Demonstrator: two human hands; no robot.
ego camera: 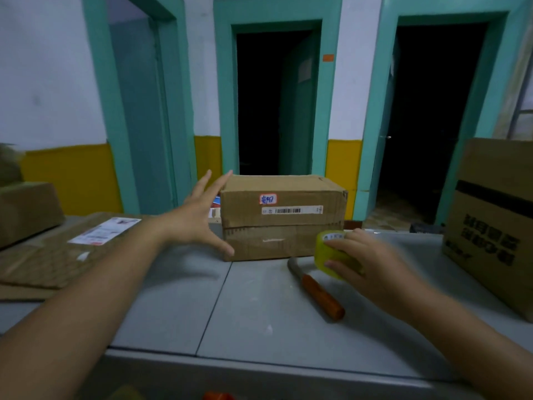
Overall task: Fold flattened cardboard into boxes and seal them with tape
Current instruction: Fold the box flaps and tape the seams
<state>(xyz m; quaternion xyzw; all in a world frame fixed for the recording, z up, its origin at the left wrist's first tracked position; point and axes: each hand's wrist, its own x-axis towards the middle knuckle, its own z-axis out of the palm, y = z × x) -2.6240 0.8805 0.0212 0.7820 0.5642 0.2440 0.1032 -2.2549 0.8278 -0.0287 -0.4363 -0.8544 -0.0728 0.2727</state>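
— Where's the cardboard box [282, 217]?
— Mid-table [259, 319], toward the far edge. The left hand [199, 217] is spread wide at its left end; I can't tell if it touches.
— The right hand [366, 258]?
— Curled round the tape roll [327, 249], by the knife [317, 287] blade.
— Handling?
— Probably light and stiff; take it by both ends, not the flaps.

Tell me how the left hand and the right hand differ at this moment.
The left hand is spread open, fingers straight; the right hand curls around the roll of tape. The left hand holds nothing, at the left end of the cardboard box; the right hand is by its right front corner. Both are bare, above the grey table.
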